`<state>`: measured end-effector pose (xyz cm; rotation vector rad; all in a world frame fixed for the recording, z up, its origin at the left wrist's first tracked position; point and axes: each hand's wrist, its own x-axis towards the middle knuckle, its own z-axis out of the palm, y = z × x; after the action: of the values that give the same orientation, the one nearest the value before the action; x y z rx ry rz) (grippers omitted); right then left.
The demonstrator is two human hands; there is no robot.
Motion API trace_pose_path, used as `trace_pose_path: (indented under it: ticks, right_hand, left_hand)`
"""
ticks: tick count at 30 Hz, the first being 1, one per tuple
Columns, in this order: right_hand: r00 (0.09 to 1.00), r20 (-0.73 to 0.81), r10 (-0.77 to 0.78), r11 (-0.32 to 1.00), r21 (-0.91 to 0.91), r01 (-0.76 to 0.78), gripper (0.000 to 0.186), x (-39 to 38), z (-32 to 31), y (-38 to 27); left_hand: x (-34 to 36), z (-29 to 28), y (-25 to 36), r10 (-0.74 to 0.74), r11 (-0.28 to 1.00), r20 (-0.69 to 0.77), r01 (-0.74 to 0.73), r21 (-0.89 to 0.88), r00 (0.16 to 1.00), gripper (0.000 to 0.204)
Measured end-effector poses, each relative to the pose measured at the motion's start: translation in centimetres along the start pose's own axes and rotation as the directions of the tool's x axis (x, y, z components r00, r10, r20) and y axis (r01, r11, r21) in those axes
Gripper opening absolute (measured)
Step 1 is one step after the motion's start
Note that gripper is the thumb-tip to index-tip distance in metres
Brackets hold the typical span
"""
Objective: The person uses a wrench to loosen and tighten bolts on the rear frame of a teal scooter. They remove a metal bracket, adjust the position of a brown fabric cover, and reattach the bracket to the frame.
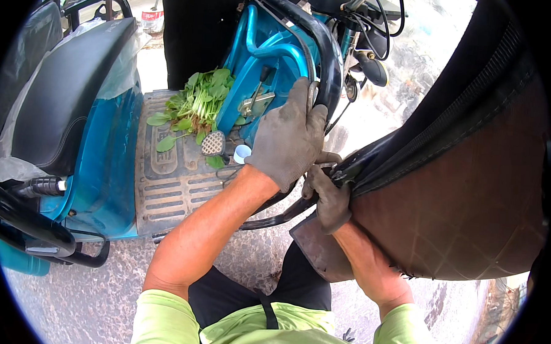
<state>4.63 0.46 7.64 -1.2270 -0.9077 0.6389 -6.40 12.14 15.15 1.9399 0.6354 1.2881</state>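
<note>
My left hand [289,139], in a grey work glove, is wrapped round the black tube frame [333,70] at the front of a turquoise electric tricycle [107,158]. Just below it my right hand [331,199], gloved the same way, has its fingers pinched together beside the lower tube. The black-edged corner of a large brown cover [452,216] meets that hand. What the right fingers hold is hidden between the two hands. Right of my hands, the cover spreads out in a broad sheet.
Leafy greens [200,101] lie on the ribbed footboard [164,195], near a brake pedal [213,143] and a small white cup [242,153]. A black seat [76,95] with torn plastic wrap stands left. Handlebar cables [380,29] hang at the upper right. Speckled pavement [117,288] lies below.
</note>
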Motion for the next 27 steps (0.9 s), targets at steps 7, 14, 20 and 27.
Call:
trace_pose_path:
  ticks: [7,14,20,27]
  right_hand:
    - [0.999,-0.037,0.025,0.998,0.062,-0.023,0.028,-0.8,-0.4,3.0]
    - [0.999,-0.007,0.045,0.996,-0.079,-0.045,0.027,-0.8,-0.3,2.5]
    - [0.937,0.345,-0.046,0.99,-0.111,0.089,0.045,0.5,-4.8,0.7]
    - [0.921,0.283,-0.267,0.928,-0.184,0.325,0.066,1.8,-11.5,-3.2]
  left_hand:
    - [0.6,0.2,0.7,-0.14,0.955,0.07,0.153,-0.255,0.988,0.055]
    - [0.5,2.1,2.5,-0.213,0.853,-0.011,0.18,-0.49,0.977,0.061]
    - [0.5,0.9,3.6,-0.292,0.667,0.168,0.326,-0.67,0.942,0.064]
    - [0.5,0.5,3.5,-0.275,0.566,0.23,0.35,-0.746,0.934,0.065]
